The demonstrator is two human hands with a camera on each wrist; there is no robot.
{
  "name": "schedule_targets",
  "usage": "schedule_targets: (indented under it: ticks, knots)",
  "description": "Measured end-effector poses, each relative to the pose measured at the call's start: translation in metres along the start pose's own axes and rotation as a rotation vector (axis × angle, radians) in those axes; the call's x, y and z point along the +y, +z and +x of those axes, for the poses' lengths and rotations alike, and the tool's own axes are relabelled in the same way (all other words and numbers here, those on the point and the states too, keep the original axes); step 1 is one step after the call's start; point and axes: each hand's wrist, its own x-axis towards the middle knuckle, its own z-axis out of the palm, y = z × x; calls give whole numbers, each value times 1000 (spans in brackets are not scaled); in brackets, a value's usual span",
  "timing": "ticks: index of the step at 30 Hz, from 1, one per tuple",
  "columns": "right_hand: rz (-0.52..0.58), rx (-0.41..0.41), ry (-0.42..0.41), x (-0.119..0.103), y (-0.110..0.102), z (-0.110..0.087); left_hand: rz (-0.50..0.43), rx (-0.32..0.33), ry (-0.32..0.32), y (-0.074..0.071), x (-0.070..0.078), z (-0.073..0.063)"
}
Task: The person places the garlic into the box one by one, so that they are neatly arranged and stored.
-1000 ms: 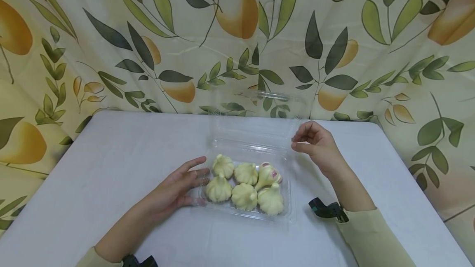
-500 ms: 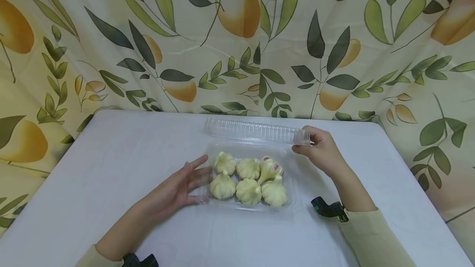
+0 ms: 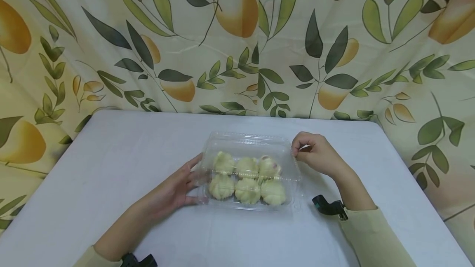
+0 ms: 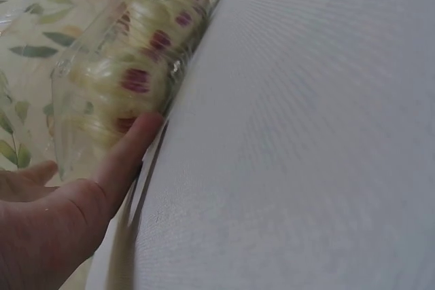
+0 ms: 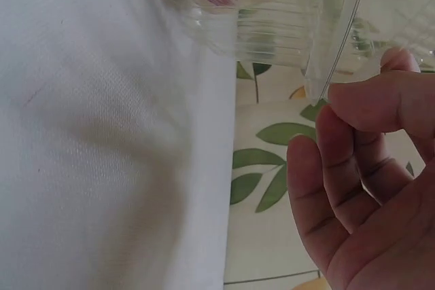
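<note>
Several pale garlic bulbs (image 3: pixel 247 191) sit in two rows inside a clear plastic container (image 3: pixel 256 208) in the head view. Its hinged clear lid (image 3: pixel 252 138) slants over them, its near edge raised. My left hand (image 3: pixel 163 197) rests against the container's left side with fingers spread and fairly straight; in the left wrist view its thumb (image 4: pixel 136 144) touches the lower edge by the table. My right hand (image 3: pixel 322 155) pinches the lid's right edge between thumb and forefinger, as the right wrist view (image 5: pixel 367 161) also shows. Purple patches show on the bulbs (image 4: pixel 136 79) through the plastic.
A white cloth (image 3: pixel 122 147) covers the table under the container. Behind the table's far edge hangs a curtain (image 3: pixel 237 65) printed with fruit and leaves. Black wrist devices (image 3: pixel 328 208) are strapped near both sleeves.
The lid has swung from standing upright at the back, forward and down over the garlic, with my right hand on its edge. My left hand has stayed at the container's left side.
</note>
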Motion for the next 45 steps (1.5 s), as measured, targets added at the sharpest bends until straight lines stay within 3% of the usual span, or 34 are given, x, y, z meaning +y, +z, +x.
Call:
schedule_targets:
  ticks: [5,13,17,20,23,26,28,30,34,38,42,45]
  knots:
    - [-44,-9,11,0,-2,-3,15,36,-14,2,-2,3]
    - [-104,-35,9,3,-4,-7,35,-2,33,-1,-4,4]
    - [-118,-22,60,4,1,-10,81,-12,48,-3,-5,4]
    - [-92,30,136,2,6,-16,81,-11,56,-2,-6,3]
    - [92,125,236,-4,12,-26,78,-4,58,-1,-6,3]
    - [393,166,303,-9,17,-39,74,4,62,-1,-7,2]
    - [592,120,324,-11,18,-49,70,1,67,-1,-6,1]
    - [762,21,328,-10,19,-58,67,-6,72,-1,-6,0]
    - [1030,-142,325,-6,21,-70,55,-8,69,0,-6,0]
    - [1093,-150,325,-2,29,-72,92,53,39,2,-6,-2]
    - [1066,-115,341,-1,36,-74,248,115,-25,3,-2,-6]
    - [1069,-65,345,-4,38,-76,333,116,-50,3,1,-8]
